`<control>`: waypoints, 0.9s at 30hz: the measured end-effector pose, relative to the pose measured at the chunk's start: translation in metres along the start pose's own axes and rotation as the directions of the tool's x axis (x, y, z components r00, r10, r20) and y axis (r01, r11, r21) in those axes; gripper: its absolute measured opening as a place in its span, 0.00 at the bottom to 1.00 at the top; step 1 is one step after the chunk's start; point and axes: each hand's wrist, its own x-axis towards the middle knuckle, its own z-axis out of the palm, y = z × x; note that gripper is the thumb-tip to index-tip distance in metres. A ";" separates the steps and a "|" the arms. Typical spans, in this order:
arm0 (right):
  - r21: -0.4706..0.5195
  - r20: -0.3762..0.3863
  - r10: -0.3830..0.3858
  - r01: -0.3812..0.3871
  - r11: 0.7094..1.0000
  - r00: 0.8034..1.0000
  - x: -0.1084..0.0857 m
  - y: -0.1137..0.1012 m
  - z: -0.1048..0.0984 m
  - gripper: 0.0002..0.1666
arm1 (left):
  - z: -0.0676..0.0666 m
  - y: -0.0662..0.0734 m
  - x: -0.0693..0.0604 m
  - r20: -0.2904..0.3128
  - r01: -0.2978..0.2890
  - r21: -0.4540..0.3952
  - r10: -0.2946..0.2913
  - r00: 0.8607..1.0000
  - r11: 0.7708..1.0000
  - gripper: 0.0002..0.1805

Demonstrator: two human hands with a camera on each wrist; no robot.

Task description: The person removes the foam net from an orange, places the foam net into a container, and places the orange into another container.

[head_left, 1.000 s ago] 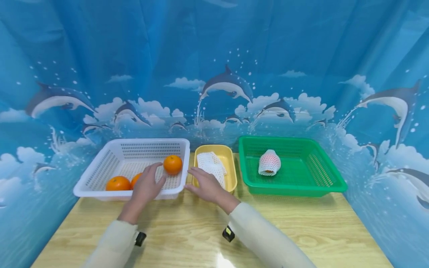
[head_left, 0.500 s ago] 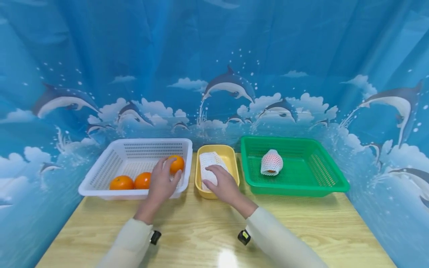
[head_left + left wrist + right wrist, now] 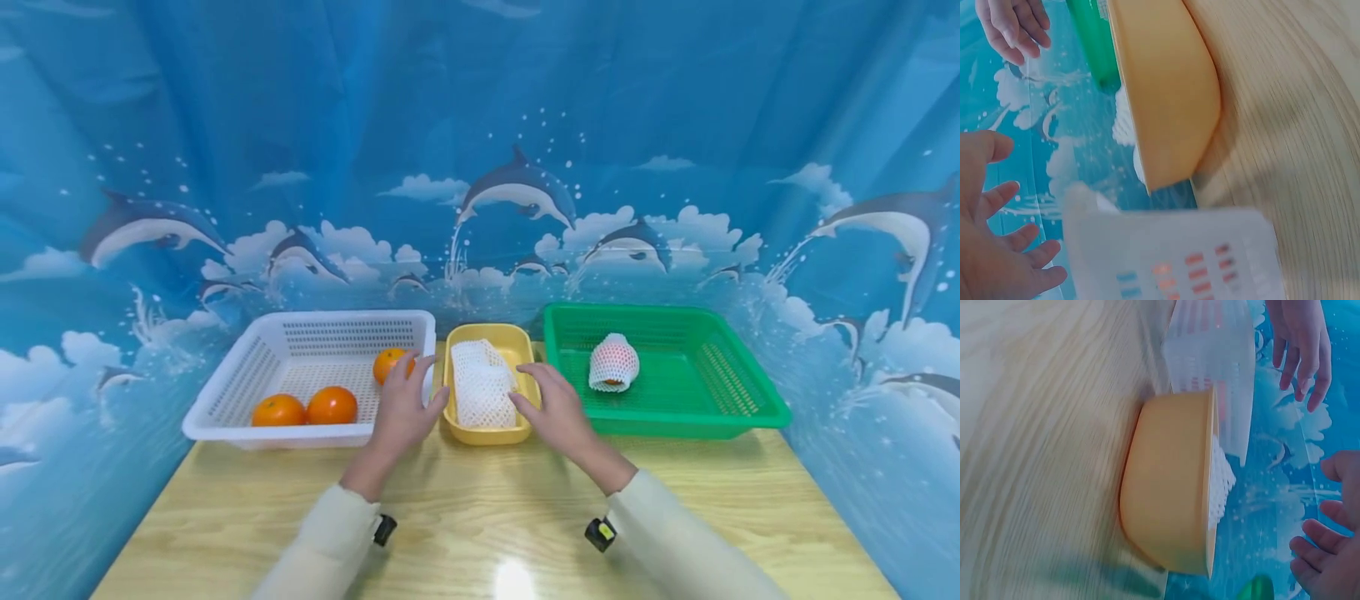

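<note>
Both hands hover by a small yellow tray (image 3: 486,436) in the head view, one on each side, holding nothing. White foam fruit nets (image 3: 483,396) lie in the tray. My left hand (image 3: 401,417) is above the right rim of the white basket (image 3: 315,432), its fingers spread and partly in front of an orange (image 3: 388,363). Near the tray's right rim is my right hand (image 3: 562,412), thumb and fingers apart. In the left wrist view, the left hand (image 3: 1004,231) is spread beside the basket; the right wrist view shows the right hand (image 3: 1329,547) with loosely bent fingers.
Two more oranges, one at the front left (image 3: 279,410) and another beside it (image 3: 332,406), rest in the white basket. A green basket (image 3: 675,426) at right holds a fruit in a foam net (image 3: 614,363). A dolphin-printed curtain (image 3: 480,150) hangs behind the wooden table (image 3: 465,517).
Both hands have moved right: the left from over the white basket toward the tray, the right across the foam nets to the tray's right side. The nets and fruit stay in place.
</note>
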 end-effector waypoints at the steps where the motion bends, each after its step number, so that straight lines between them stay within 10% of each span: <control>1: -0.009 -0.008 0.002 -0.002 1.000 1.000 -0.001 0.002 -0.003 0.24 | 0.003 0.003 0.001 0.002 -0.005 -0.003 0.005 1.000 1.000 0.26; 27: -0.197 0.010 0.267 -0.260 0.945 0.964 -0.001 0.060 -0.063 0.34 | 0.068 0.072 0.006 0.100 -0.061 -0.180 0.080 0.992 0.982 0.27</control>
